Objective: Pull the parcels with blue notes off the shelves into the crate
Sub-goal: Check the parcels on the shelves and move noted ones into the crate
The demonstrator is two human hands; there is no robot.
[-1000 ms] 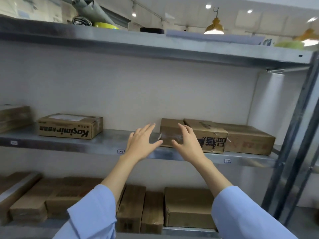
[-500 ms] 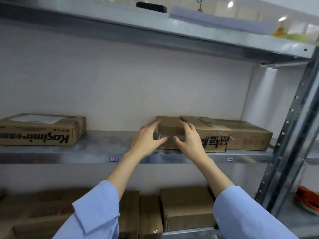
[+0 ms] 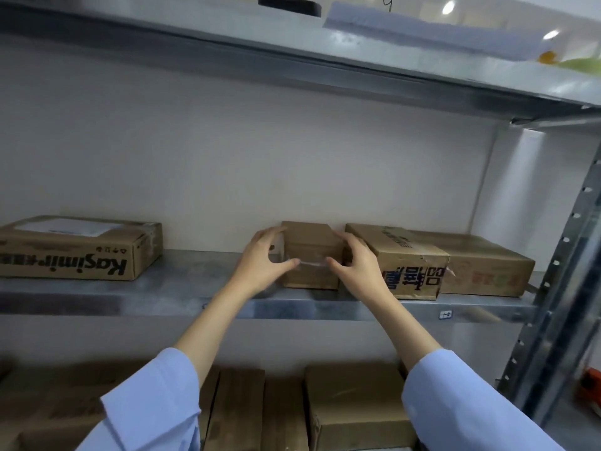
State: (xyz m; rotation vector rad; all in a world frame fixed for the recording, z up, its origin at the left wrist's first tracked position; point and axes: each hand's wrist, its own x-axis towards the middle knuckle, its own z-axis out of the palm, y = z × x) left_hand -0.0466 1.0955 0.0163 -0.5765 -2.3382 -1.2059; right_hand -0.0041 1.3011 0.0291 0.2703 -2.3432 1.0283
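Note:
A small brown cardboard parcel [image 3: 310, 252] sits on the middle metal shelf [image 3: 182, 288], against the back wall. My left hand [image 3: 263, 263] grips its left side, fingers over the top corner and thumb on the front. My right hand [image 3: 356, 265] grips its right side the same way, wedged between it and the neighbouring printed box [image 3: 406, 265]. I see no blue note on this parcel from here. No crate is in view.
A flat "Kasimir" box [image 3: 78, 252] with a white label lies at the left of the shelf. Another brown box [image 3: 481, 268] sits far right. Several boxes [image 3: 354, 405] fill the lower shelf. A steel upright [image 3: 559, 288] stands right; an orange object [image 3: 590, 385] sits beyond it.
Both hands reached forward from open in the air and closed on the two sides of the small parcel. The view moved closer and to the right.

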